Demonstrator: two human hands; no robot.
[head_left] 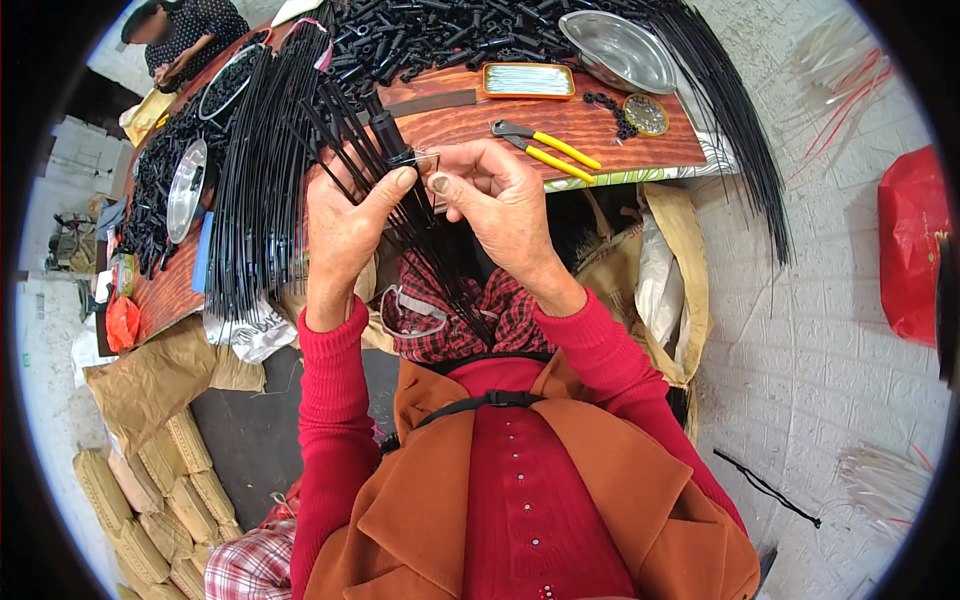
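Rods [434, 236] lean bundled in the curled left hand [345, 222] — the right hand [495, 205] pinches thin wire [425, 157] beside them; a loosened left grip could let the long rods slide away.

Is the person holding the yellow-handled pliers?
No, the pliers lie on the wooden table beyond the right hand, while the left hand holds thin black sticks.

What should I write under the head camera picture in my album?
Left hand holds a bundle of thin black rods, right hand close beside it, near yellow-handled pliers on the table.
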